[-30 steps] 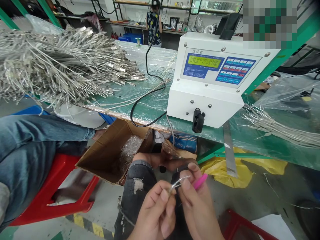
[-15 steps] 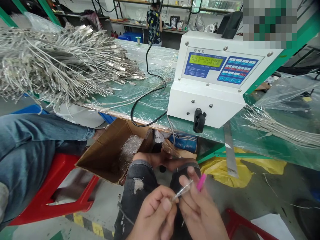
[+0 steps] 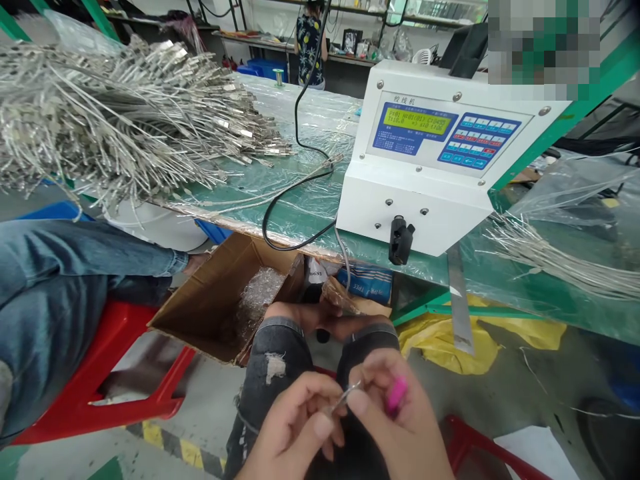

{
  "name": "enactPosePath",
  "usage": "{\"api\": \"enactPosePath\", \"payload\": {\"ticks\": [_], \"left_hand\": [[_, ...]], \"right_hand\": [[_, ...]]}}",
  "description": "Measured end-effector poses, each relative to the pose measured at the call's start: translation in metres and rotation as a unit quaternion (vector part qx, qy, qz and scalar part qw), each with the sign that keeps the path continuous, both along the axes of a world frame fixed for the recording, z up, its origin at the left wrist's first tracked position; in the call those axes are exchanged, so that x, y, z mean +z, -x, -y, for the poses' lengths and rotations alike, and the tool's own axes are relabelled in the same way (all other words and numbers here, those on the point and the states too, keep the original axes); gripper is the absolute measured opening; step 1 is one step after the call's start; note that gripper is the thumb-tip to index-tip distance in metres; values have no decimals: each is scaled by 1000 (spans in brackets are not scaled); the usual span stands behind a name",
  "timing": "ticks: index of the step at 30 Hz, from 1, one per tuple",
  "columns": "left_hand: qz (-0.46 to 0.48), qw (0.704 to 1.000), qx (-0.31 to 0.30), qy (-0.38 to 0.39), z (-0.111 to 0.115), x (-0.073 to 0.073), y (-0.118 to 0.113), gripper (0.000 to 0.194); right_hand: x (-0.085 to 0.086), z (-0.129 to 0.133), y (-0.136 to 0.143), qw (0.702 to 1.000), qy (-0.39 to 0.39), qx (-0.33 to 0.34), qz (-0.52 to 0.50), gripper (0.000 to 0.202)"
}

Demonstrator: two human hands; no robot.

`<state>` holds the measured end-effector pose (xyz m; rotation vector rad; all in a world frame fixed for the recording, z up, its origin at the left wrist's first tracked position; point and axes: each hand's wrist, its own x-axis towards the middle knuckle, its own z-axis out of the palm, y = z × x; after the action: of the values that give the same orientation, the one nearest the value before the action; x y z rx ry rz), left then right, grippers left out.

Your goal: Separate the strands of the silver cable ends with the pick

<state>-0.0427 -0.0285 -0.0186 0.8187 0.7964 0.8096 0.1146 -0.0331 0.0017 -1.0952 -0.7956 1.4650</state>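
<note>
Low in the view, above the lap, my left hand (image 3: 300, 423) pinches a thin silvery cable (image 3: 344, 398) near its end. The thumb and forefinger of my right hand (image 3: 387, 417) close on the tip of that same cable. A bright pink piece (image 3: 397, 395), perhaps a handle or a sleeve, is tucked among the curled fingers of my right hand; its full shape is hidden. Up on the bench stands a white wire-twisting machine (image 3: 415, 207) with a lit display and keypad. A black chuck (image 3: 401, 240) sticks out of its front.
A large heap of silvery cables (image 3: 150, 120) covers the bench's left side. Another cable bundle (image 3: 575, 257) lies to the right. Below stands an open cardboard box (image 3: 195, 313) with clear plastic inside. A co-worker's jeans-clad leg (image 3: 90, 267) rests over a red stool (image 3: 100, 380) at left.
My right hand's fingers have gone from stretched out to closed on the cable's tip. The pink piece has moved down slightly with that hand. My left hand still pinches the cable.
</note>
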Motion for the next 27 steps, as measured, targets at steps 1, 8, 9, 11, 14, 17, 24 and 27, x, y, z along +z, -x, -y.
{"api": "enactPosePath", "payload": {"ticks": [1,8,9,11,14,17,24,27], "left_hand": [[-36,999,2,-16,-2,3,1,35],[-47,999,8,-19,-12,3,-8,28],[-3,1000,27,0,-13,3,-11,28],[71,993,78,43,-13,5,-18,27],[101,982,135,79,-13,8,-25,24],[75,985,141,63,-11,8,-27,25],[-6,994,113,-7,-10,10,-24,30],[-62,988,136,-40,-14,13,-19,30]], "right_hand": [[-1,-1,0,1000,-1,5,12,24],[-7,-1,6,994,-10,24,-109,21],[-9,-1,7,990,-18,20,-136,21],[-12,-2,11,984,-25,7,-175,20],[-15,-4,14,983,-13,6,-183,18],[-16,-4,14,990,0,-19,-140,21],[-4,-7,5,971,88,-158,-154,40],[1,-13,-16,951,69,-265,-142,43]]}}
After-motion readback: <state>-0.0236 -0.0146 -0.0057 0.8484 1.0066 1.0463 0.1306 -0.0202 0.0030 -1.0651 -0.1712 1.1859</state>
